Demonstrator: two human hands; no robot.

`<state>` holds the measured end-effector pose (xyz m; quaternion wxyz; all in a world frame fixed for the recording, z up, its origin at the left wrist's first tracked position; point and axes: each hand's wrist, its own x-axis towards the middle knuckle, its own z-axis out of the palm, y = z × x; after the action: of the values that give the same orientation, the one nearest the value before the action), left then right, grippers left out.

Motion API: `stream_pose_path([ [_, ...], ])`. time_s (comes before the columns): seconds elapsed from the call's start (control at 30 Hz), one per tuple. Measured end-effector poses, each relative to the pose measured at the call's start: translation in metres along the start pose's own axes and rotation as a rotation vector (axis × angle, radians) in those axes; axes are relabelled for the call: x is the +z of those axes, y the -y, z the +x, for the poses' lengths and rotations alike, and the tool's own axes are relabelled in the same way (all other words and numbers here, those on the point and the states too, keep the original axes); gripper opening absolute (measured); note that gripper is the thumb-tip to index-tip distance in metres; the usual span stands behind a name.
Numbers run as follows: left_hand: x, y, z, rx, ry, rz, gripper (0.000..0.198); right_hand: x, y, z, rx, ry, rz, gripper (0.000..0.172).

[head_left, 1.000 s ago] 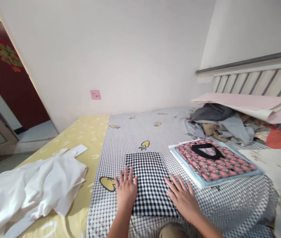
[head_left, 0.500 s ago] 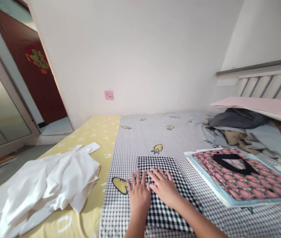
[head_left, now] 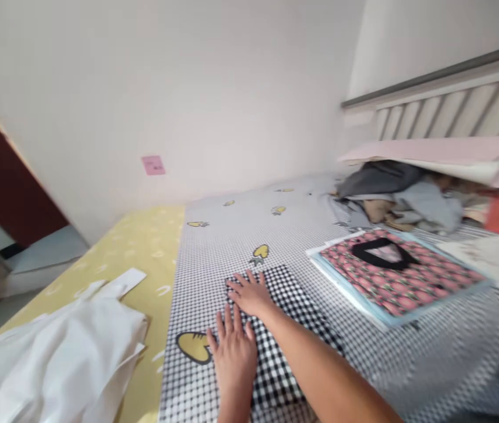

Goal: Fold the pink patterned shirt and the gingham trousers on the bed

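A folded black-and-white checked cloth (head_left: 291,329) lies flat on the bed in front of me; whether it is a garment I cannot tell. My left hand (head_left: 234,349) rests palm down along its left edge, fingers spread. Further up, near the cloth's far left corner, my right hand (head_left: 252,294) lies flat with its fingers apart. Neither hand grips anything. Parts of the cloth are hidden under both hands and the right forearm.
Folded clothes with a pink patterned top (head_left: 401,282) lie to the right. Behind them sits a heap of grey and brown clothes (head_left: 408,191) under a pink board (head_left: 434,151). A crumpled white garment (head_left: 68,352) lies left, on the yellow sheet (head_left: 144,235).
My right hand has slid up and left toward the cloth's far left corner. My left hand stays by the left edge. The view has turned to the right.
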<state>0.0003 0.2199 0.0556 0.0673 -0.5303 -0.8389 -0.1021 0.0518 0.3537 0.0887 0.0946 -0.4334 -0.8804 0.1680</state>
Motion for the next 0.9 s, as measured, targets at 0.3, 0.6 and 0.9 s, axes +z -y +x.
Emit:
stream_pose_path([
  [0.3,-0.02,-0.003,-0.001,0.025,0.052,0.067,0.058,-0.004,-0.038,-0.081,0.038,-0.119,0.01,0.06],
  [0.6,-0.027,0.012,-0.003,0.003,0.178,-0.033,0.062,-0.016,-0.115,-0.168,0.164,-0.208,-0.108,0.054],
  [0.9,-0.041,0.051,-0.059,-0.045,0.137,0.029,0.057,0.02,-0.154,-0.234,0.102,-0.594,-0.128,0.046],
])
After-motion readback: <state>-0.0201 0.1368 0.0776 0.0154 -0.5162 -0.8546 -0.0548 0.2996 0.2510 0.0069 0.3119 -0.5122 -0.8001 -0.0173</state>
